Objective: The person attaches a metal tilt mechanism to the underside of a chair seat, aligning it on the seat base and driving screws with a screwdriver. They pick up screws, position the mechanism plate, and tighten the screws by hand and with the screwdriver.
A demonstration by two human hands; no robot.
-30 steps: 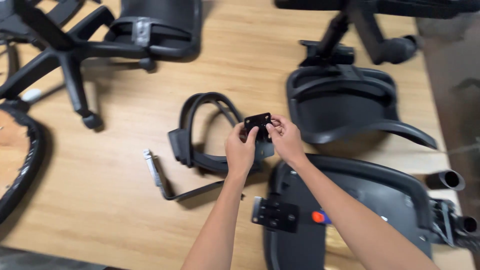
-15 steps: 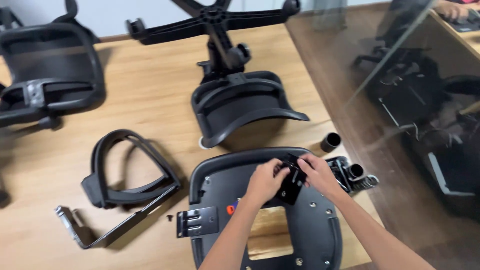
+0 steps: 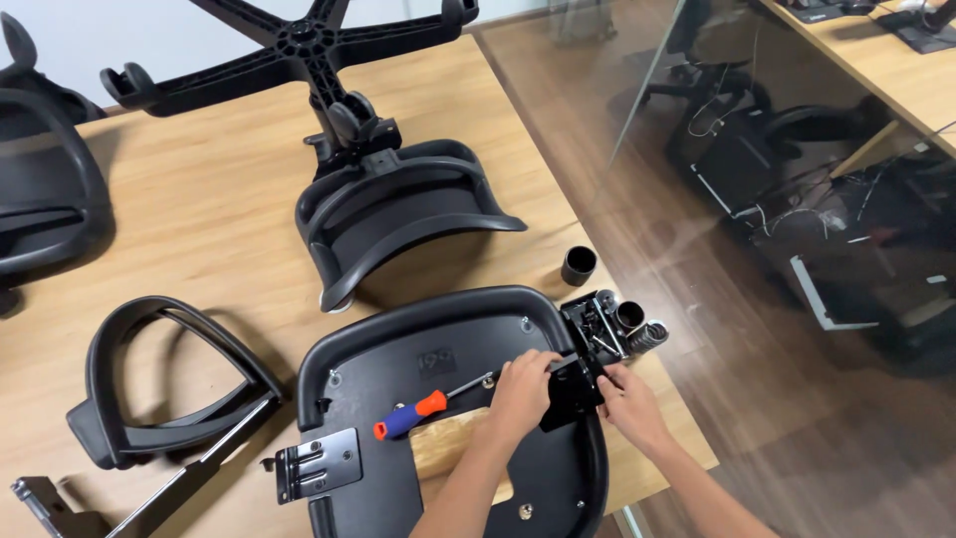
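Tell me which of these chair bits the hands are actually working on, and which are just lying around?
In hand:
left hand and right hand, both on the black bracket
seat pan under it
screwdriver lying on the seat pan

Lying about:
armrest loop
star base
chair back shell
small black cylinder

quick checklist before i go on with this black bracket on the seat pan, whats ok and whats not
1. Black bracket held by both hands, left hand and right hand: ok.
2. Bracket at the right edge of the seat pan: ok.
3. Bracket holes lined up with the pan's holes: cannot tell, hands cover them.
4. Screwdriver within reach, lying on the pan beside the left hand: ok.
5. Small hardware in the black tray close by: ok.
6. Silver bracket on the left side screwed down: cannot tell.
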